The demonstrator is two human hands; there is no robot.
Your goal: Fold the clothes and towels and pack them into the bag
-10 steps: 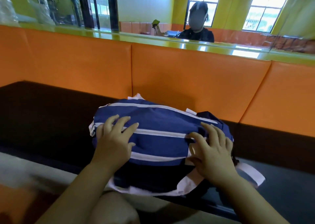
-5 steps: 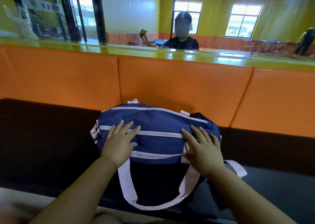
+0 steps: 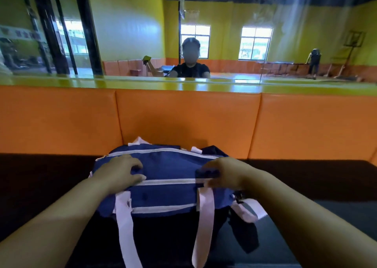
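Well, the blue bag [image 3: 163,178] sits on the dark padded surface [image 3: 51,178], right up against the orange backrest [image 3: 183,114], both zips looking closed. Left hand [image 3: 118,173] lies flat on top w/ fingers [image 3: 135,179] spread, holding nothing, just pressing. Right hand [image 3: 226,175] has its fingers curled at the front zip's end; can't tell if it's pinching the pull. Bag's soft cloth, prob stuffed, so it'll sag and bulge if lifted by the body. Best grab point imo: the pale straps [image 3: 204,223] hanging off the front, both together.
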